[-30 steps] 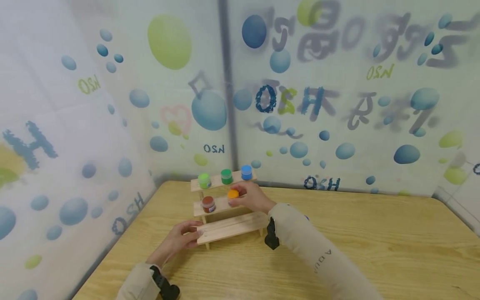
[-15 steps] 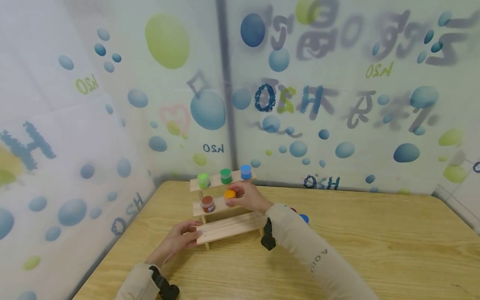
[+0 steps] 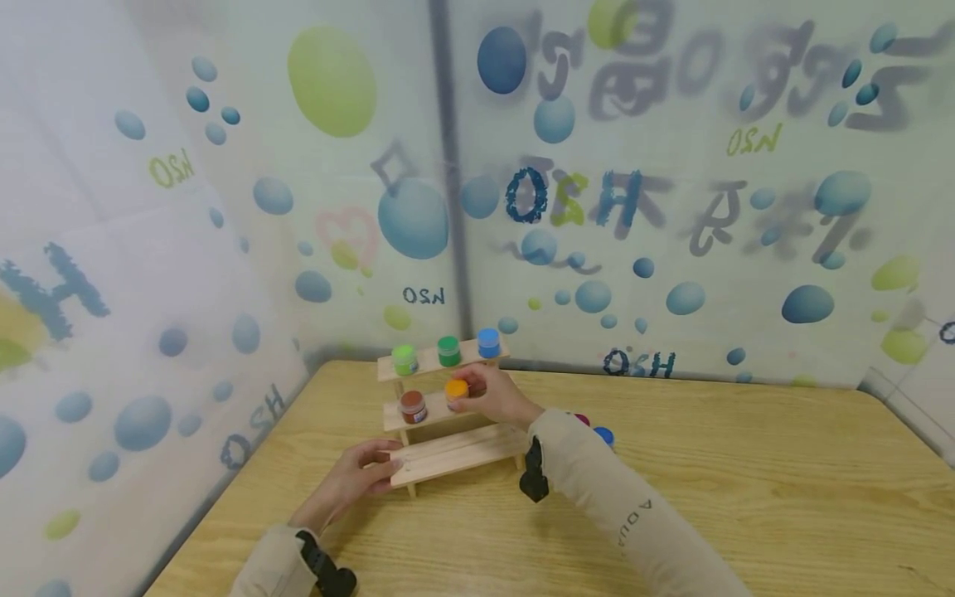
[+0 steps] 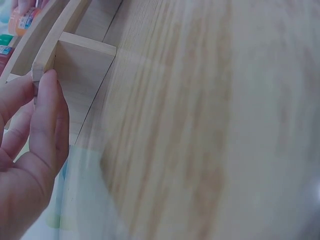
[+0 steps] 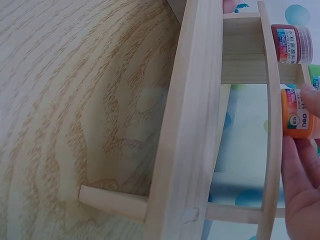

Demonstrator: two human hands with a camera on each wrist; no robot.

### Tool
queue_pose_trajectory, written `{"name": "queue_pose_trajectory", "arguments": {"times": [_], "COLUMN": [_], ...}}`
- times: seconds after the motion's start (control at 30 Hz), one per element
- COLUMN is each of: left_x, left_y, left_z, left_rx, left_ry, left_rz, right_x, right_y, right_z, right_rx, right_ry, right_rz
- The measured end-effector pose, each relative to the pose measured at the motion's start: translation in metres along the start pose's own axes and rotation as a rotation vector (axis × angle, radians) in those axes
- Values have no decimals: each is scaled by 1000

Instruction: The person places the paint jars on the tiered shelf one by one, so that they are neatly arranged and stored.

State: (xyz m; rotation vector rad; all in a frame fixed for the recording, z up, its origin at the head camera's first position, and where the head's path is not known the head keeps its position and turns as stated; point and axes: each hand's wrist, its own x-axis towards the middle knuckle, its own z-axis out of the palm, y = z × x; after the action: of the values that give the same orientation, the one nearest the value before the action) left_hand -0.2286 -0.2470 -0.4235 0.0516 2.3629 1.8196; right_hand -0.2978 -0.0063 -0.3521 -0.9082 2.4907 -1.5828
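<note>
A three-tier wooden display rack (image 3: 462, 452) stands on the table. My left hand (image 3: 358, 477) pinches the left end of its lowest shelf; the left wrist view has thumb and fingers at that board's corner. On the middle tier, my right hand (image 3: 498, 398) grips an orange paint jar (image 3: 457, 388) between thumb and fingers. The right wrist view shows this orange jar (image 5: 296, 112) with its label, its base at the shelf board. Left of it sits a brown-red paint jar (image 3: 413, 406). The top tier carries light green (image 3: 404, 360), dark green (image 3: 448, 350) and blue (image 3: 488, 342) jars.
Behind my right sleeve, a blue-lidded jar (image 3: 604, 435) and a dark red lid (image 3: 582, 419) show on the wooden table (image 3: 746, 497). A printed curtain (image 3: 671, 207) hangs along the table's back and left sides.
My right hand has shifted the orange jar slightly left along the middle tier. The sleeve moved with it, uncovering the blue and dark red lids. The left hand stays put.
</note>
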Motion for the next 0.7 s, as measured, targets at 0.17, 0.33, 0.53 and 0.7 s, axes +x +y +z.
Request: {"name": "queue_pose_trajectory", "arguments": {"times": [0.17, 0.33, 0.53, 0.7], "left_x": [0, 0, 0, -1], "left_y": [1, 1, 0, 0], "left_z": [0, 0, -1, -1], "left_rx": [13, 19, 18, 14], "left_ry": [3, 3, -10, -8], "left_rz": [-1, 2, 19, 14], "right_x": [-1, 7, 7, 5], "right_y": [0, 18, 20, 18], "right_z": [0, 4, 6, 5], "right_rx": [19, -10, 0, -2], "right_ry": [5, 21, 25, 29], "right_rz": [17, 34, 33, 28]}}
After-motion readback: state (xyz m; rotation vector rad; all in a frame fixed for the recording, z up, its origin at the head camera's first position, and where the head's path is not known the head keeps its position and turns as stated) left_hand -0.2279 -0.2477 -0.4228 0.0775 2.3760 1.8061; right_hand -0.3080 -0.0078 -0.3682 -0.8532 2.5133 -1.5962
